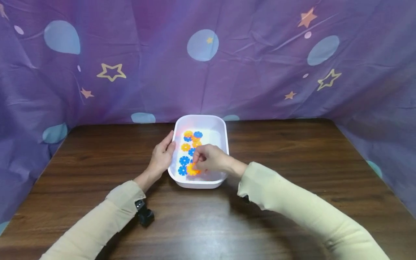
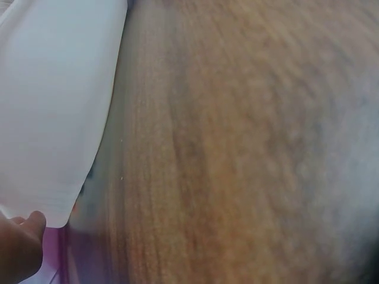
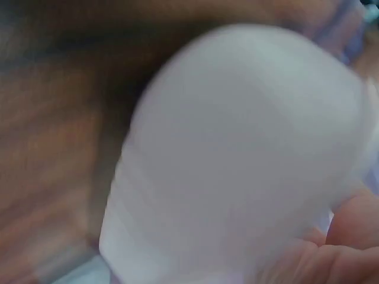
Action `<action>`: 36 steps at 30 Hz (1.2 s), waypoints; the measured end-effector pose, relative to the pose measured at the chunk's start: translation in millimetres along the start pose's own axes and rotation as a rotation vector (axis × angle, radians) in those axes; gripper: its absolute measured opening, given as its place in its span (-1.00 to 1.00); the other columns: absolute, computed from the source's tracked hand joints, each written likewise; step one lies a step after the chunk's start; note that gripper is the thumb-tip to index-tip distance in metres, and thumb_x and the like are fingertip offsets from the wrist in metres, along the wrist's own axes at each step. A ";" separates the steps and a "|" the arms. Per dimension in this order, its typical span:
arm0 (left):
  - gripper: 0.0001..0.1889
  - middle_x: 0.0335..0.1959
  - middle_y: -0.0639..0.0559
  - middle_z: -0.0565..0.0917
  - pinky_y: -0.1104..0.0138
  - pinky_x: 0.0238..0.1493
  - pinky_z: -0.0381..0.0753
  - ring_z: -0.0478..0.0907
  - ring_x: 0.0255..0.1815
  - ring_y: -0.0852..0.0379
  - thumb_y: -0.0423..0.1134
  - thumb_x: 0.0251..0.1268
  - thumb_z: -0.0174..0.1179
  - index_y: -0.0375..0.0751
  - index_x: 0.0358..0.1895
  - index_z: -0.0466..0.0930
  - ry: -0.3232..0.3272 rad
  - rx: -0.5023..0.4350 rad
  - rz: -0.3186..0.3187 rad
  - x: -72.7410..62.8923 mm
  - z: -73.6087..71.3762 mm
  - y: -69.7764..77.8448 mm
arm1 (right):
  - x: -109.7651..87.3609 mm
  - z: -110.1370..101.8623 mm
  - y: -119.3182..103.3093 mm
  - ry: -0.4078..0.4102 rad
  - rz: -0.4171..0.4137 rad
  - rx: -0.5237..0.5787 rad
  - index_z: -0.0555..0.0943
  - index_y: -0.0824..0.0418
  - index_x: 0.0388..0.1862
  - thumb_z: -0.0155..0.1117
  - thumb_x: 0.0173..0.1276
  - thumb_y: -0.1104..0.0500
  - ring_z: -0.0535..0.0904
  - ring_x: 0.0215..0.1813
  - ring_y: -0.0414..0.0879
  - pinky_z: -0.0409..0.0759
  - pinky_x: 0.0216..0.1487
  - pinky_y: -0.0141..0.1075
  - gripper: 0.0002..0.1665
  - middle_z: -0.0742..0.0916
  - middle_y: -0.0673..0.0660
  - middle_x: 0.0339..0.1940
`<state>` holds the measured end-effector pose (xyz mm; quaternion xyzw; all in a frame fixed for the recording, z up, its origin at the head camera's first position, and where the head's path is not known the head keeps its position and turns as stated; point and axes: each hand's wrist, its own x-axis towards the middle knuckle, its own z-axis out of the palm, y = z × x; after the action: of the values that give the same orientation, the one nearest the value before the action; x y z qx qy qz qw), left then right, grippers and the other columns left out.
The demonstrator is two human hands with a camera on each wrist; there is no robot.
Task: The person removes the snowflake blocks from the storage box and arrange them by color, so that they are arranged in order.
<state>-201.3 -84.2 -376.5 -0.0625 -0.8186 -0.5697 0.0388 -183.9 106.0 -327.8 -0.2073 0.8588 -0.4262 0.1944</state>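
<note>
A white plastic tub (image 1: 211, 184) stands on the table, with several blue and yellow-orange flower-shaped plastic discs lying in its left half. My left hand (image 1: 161, 155) holds the tub's left side, thumb at the rim and fingers along the outer wall. Reaching in over the right side, my right hand (image 1: 212, 158) pinches a yellow flower disc (image 1: 191, 170) near the front of the tub. Blue discs (image 1: 184, 160) lie just left of its fingertips. The left wrist view shows the tub's outer wall (image 2: 53, 106) beside the thumb. A blurred white wall (image 3: 237, 154) fills the right wrist view.
The dark wooden table (image 1: 292, 155) extends to both sides of the tub. Behind it hangs a purple cloth (image 1: 156, 43) with stars and pale spots. A black wrist camera (image 1: 145, 216) sits below the left forearm.
</note>
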 end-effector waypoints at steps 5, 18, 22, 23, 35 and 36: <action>-0.51 0.42 -0.17 0.23 0.18 0.47 0.06 0.14 0.44 -0.03 -0.35 0.45 -0.14 -0.35 0.40 0.16 -0.005 0.001 -0.003 -0.2 -0.5 0.0 | -9.1 -35.1 6.6 0.155 0.020 0.196 0.49 0.41 -0.36 0.25 0.19 0.44 0.47 -0.59 -0.21 0.57 -0.55 -0.43 -0.90 0.59 0.04 -0.58; -0.52 0.43 -0.14 0.21 0.21 0.48 0.04 0.11 0.46 -0.02 -0.35 0.46 -0.15 -0.35 0.40 0.14 -0.009 0.002 -0.024 0.1 0.9 1.3 | -40.1 -110.5 102.6 0.439 0.255 0.372 0.41 0.42 -0.21 0.18 0.30 0.36 0.54 -0.53 -0.30 0.63 -0.42 -0.49 -0.83 0.62 -0.11 -0.56; -0.52 0.43 -0.13 0.20 0.21 0.48 0.05 0.11 0.46 -0.02 -0.34 0.47 -0.15 -0.34 0.41 0.14 -0.009 0.000 -0.028 -0.4 1.0 1.2 | -39.8 -111.1 116.0 0.427 0.295 0.292 0.42 0.45 -0.21 0.19 0.28 0.38 0.51 -0.55 -0.28 0.64 -0.44 -0.47 -0.82 0.59 -0.09 -0.58; -0.52 0.43 -0.13 0.20 0.21 0.47 0.05 0.11 0.45 -0.02 -0.34 0.46 -0.15 -0.34 0.41 0.15 -0.006 0.001 -0.028 -0.8 0.8 0.8 | -39.2 -110.7 117.4 0.421 0.296 0.285 0.42 0.45 -0.22 0.19 0.28 0.39 0.51 -0.56 -0.28 0.64 -0.44 -0.47 -0.83 0.59 -0.09 -0.59; -0.52 0.43 -0.13 0.21 0.21 0.48 0.05 0.12 0.45 -0.02 -0.34 0.46 -0.15 -0.34 0.40 0.15 -0.002 0.000 -0.020 -1.8 1.0 1.2 | -38.2 -109.9 125.9 0.381 0.346 0.121 0.48 0.48 -0.27 0.22 0.26 0.37 0.53 -0.51 -0.27 0.63 -0.47 -0.45 -0.85 0.62 0.03 -0.52; -0.52 0.43 -0.12 0.21 0.22 0.48 0.04 0.11 0.45 0.00 -0.33 0.46 -0.15 -0.33 0.41 0.15 -0.007 -0.003 -0.023 -1.8 1.2 1.8 | -38.5 -110.1 126.5 0.382 0.351 0.108 0.48 0.47 -0.28 0.22 0.25 0.37 0.53 -0.50 -0.27 0.62 -0.47 -0.45 -0.85 0.62 0.02 -0.52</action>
<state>-199.2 -82.5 -375.5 -0.0549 -0.8185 -0.5711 0.0294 -231.9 267.4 -362.8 0.0396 0.8788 -0.4626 0.1106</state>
